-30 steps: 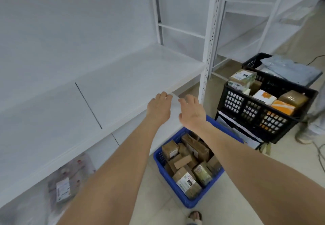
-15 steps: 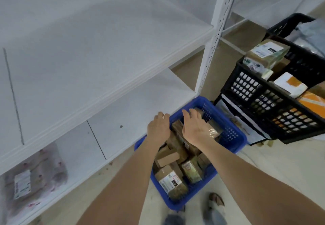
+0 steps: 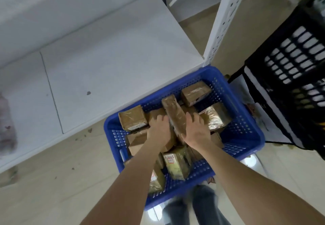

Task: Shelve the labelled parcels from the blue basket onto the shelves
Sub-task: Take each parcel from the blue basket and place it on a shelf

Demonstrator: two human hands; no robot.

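Blue basket [image 3: 246, 133]: set on the floor [image 3: 44, 180], its far corner just beside the edge of the lowest shelf [image 3: 114, 57] and the foot of the white upright [image 3: 221, 18].
Parcels: brown taped boxes are piled loosely inside the basket; none is seen on the shelf section beside it.
Long parcel [image 3: 173, 112]: laid tilted on top of the pile, between the two hands.
Left hand [image 3: 159, 131]: lowered into the basket at the long parcel's left flank; the fingers are bent downward and the tips are hidden, so whether the grip is closed on anything cannot be told.
Right hand [image 3: 196, 131]: the grip is apart, with fingers spread against the long parcel's right flank and the thumb laid at its near end.
Labelled parcel [image 3: 177, 163]: seen below the wrists, white label facing up.
Black crate [image 3: 290, 57]: placed to the right of the basket.
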